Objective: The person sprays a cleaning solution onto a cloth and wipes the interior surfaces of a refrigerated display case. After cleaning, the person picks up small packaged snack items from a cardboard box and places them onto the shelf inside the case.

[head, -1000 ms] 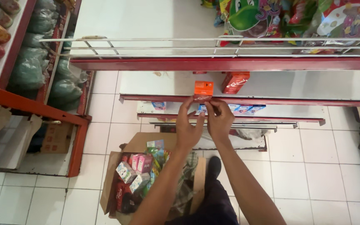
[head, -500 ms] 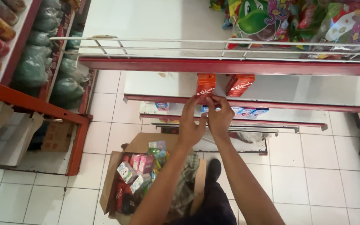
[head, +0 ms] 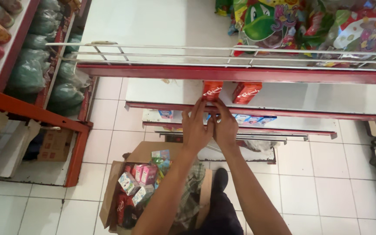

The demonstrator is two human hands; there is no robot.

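Head view shows our left hand (head: 195, 129) and right hand (head: 224, 128) stretched forward side by side, fingertips pinched on the lower edge of an orange-red carton (head: 212, 91) standing on the white shelf (head: 162, 92) just beyond them, a second carton (head: 246, 92) close to the right of our fingers. We judge the main risk to be tipping: a push too low could topple the carton backward or knock its neighbour. Both arms are nearly straight with palms facing each other, though how firmly the fingers grip appears uncertain from this angle.
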